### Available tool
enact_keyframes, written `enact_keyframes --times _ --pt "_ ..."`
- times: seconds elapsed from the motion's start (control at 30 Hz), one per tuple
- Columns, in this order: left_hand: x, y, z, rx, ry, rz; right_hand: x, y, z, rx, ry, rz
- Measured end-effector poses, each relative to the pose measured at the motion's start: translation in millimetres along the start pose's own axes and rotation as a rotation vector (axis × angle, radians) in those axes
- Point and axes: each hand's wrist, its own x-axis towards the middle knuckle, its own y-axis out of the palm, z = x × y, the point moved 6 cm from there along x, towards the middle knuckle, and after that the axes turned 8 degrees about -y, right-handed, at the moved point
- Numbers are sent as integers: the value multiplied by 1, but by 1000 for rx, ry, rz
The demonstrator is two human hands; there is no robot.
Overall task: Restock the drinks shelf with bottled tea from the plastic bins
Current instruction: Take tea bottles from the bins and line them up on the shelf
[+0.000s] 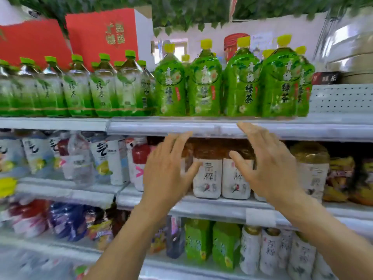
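Tea bottles (242,85) on the top shelf (201,128), boxes (101,35) behind, more bottles (205,178) on the shelf below.

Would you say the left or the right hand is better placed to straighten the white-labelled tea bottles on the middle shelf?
Probably the right hand: it is open directly before the white-labelled tea bottles, whereas the left hand sits at their left edge.

We have a single head-worn view, facing the drinks shelf (222,128) nearly straight on and close up. The top tier's edge crosses mid-frame (lines bow toward the borders, as wide lenses do). Both forearms rise from the lower edge, left hand (167,170) and right hand (266,166) at centre. Lower tiers fill the bottom.
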Motion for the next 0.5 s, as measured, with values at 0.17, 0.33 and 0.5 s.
enact_keyframes --times 0.17,0.33,0.5 --pt "-71 -57 119 104 -123 168 -24 58 124 111 39 159" --pt "-136 -129 261 284 -226 419 -49 149 261 199 152 461" --pt "-218 -217 395 283 -387 533 -74 218 398 370 207 622"
